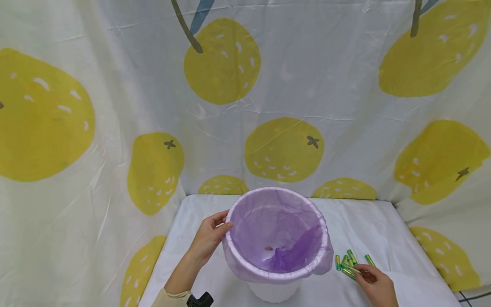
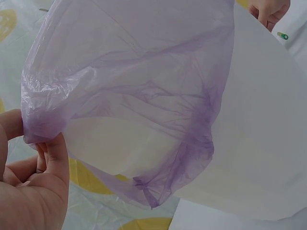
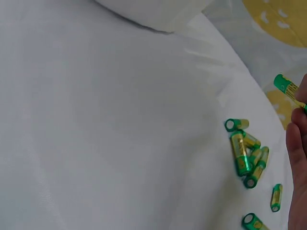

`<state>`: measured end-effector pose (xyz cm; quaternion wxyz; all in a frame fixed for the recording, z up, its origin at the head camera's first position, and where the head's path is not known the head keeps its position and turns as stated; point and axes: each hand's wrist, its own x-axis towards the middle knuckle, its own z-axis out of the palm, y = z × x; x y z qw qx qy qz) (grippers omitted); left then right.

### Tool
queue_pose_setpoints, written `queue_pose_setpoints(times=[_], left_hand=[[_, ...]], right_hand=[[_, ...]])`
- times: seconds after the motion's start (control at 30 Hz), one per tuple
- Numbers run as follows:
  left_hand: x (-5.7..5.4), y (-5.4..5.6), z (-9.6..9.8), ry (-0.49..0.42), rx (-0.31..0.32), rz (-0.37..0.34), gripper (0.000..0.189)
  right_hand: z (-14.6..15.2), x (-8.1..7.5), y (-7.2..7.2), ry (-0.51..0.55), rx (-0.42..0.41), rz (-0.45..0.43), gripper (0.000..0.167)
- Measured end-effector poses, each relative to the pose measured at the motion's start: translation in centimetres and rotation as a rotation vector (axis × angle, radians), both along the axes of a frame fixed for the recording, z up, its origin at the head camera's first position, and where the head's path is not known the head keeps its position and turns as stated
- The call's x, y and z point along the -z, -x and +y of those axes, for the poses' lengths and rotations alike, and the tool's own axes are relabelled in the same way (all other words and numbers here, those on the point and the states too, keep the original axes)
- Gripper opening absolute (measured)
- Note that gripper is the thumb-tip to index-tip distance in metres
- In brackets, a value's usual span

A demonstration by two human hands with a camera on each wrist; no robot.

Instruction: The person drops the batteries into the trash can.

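Plainly, batteries (image 3: 241, 153) dot white cloth (image 1: 364, 226) before fruit-printed drapes (image 1: 285, 100).

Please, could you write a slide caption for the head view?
A person's left grip holds a purple-lined bin; the right grip pinches a green battery.

- Head: highest and widest view, facing forward and down over the table (image 1: 383, 232) and bin (image 1: 274, 292) to the fruit-print curtain (image 1: 337, 94).
- Left wrist: close beside the bin, facing the purple liner (image 2: 144, 103), the right grip (image 2: 272, 10) in its top-right corner.
- Right wrist: low over the table, batteries (image 3: 241, 153) toward its right edge.
- Head and right wrist share the batteries; all three share the bin.
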<state>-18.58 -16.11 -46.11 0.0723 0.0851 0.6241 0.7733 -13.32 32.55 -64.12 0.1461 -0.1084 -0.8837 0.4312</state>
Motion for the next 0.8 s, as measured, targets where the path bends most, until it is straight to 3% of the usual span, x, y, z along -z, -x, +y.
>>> queue_pose_setpoints(times=[0.4,0.8], left_hand=[[0.0,-0.2,0.0,-0.001,-0.022,-0.020,0.051],[0.0,-0.1,0.1,0.001,-0.012,-0.024,0.051]], right_hand=[[0.1,-3.6,0.6,0.116,-0.075,0.058,0.018],[-0.3,-6.9,1.5,0.102,-0.094,0.075,0.018]])
